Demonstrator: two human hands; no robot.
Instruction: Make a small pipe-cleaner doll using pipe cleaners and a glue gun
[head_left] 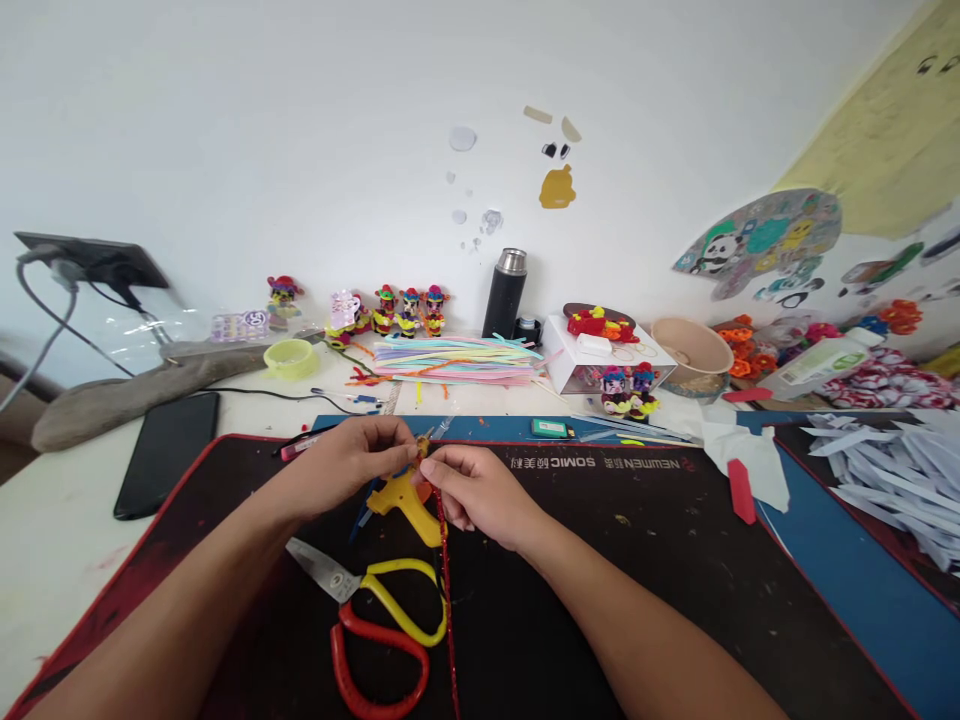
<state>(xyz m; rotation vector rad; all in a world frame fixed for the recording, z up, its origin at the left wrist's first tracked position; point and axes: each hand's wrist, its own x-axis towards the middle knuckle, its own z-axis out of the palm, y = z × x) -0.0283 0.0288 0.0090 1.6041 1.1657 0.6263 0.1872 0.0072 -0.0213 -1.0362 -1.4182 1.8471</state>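
The left hand (365, 456), its grip closed on a small piece (423, 449), is meeting the right hand (484, 492), which is gripping the red glittery strip (451, 645) trailing close by the scissors (346, 586), where a tug could be snagging it and loosening the pinch.

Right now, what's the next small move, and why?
I'd probably ease the red strip slightly right with the right hand: it trails down from beside those fingers, very close to the yellow handle of the scissors, so it could snag.
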